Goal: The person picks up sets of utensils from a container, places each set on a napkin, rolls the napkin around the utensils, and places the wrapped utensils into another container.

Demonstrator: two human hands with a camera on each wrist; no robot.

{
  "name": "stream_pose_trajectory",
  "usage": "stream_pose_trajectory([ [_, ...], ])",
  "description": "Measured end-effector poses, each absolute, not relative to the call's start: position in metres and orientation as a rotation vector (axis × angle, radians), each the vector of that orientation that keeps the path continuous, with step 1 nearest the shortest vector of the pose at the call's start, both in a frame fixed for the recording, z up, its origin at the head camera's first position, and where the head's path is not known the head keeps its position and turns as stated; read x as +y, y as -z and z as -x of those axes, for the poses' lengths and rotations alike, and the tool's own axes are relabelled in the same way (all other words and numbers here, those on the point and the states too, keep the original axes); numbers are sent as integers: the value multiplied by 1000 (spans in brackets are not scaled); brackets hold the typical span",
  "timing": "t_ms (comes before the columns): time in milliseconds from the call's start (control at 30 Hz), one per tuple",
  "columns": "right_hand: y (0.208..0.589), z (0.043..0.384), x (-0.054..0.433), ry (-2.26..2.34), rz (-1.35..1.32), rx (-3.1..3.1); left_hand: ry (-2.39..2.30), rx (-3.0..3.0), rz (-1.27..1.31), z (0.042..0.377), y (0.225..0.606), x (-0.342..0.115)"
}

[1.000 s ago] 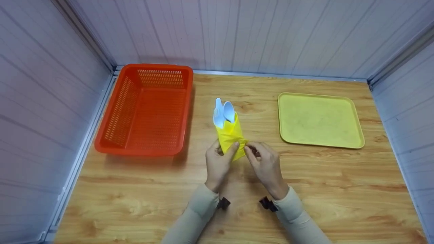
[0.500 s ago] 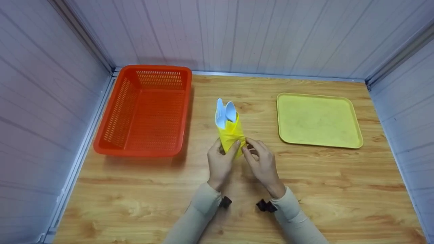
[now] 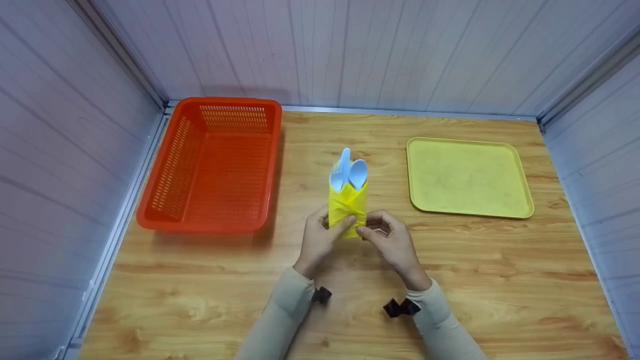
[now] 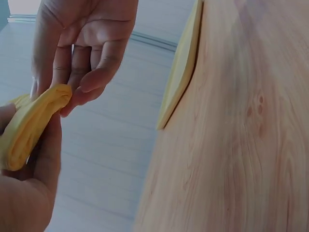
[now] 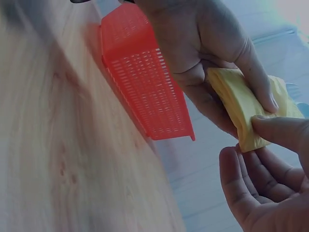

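Note:
A yellow napkin [image 3: 348, 205] is wrapped around light blue plastic cutlery, its closed end toward the person. Out of its top stick a spoon [image 3: 358, 171], a fork [image 3: 336, 177] and the rounded end of a third piece, perhaps a knife [image 3: 345, 156]. My left hand [image 3: 318, 241] grips the napkin from the left, thumb across its front. At the lower right corner my right hand [image 3: 395, 245] pinches the edge. In the right wrist view, the right thumb [image 5: 280, 131] presses the folded napkin [image 5: 236, 99] from above, with fingers beneath. The wrapped handles are hidden.
A red-orange slotted basket [image 3: 270, 195] stands at the back left of the wooden table [image 3: 200, 295]. At the right lies a flat yellow tray [image 3: 467, 177]. Pale panel walls [image 3: 320, 50] enclose the back and both sides.
The wrapped cutlery has turned from leaning left to nearly upright and shifted slightly right. My right fingers have moved down along the napkin's right edge to its lower corner.

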State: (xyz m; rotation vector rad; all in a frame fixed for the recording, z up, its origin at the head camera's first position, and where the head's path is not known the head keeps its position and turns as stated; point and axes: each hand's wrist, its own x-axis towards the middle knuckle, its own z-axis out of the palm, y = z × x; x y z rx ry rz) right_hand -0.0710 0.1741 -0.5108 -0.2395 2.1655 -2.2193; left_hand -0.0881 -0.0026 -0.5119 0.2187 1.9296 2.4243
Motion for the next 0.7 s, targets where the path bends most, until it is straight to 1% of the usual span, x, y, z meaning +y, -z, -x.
stream_pose_trajectory([
  [200,516,68,178,2222,272,2101,-2361,1887,-272,86,505,-8],
  [433,515,65,179,2208,281,2082,-2311,1865,-306,88,521,-11],
  [700,515,64,182,2234,266,2082,-2314,1778,-349,87,524,-11],
])
